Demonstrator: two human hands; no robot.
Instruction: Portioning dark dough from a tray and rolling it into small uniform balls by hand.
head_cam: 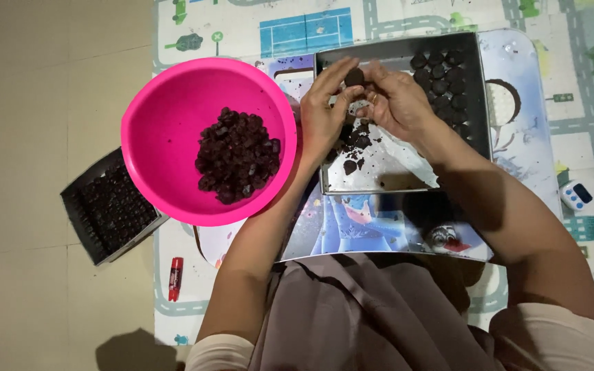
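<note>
I see both hands, left hand [326, 110] and right hand [394, 103], pinching one dark round cookie [355, 76] over the metal tray [393, 49]; looks light, brittle, crumbly, so grip edges gently.

Left hand [324, 110] and right hand [394, 103] together, fingertips pinched inward, forearms angled forward.

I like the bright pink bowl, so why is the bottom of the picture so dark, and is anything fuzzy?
Head view: light falls from above onto the round pink plastic bowl and shiny metal tray; the person's arms and body shade the lower part; a dark shadow lies on the floor at bottom left; both hands look sharp, not blurred.
</note>
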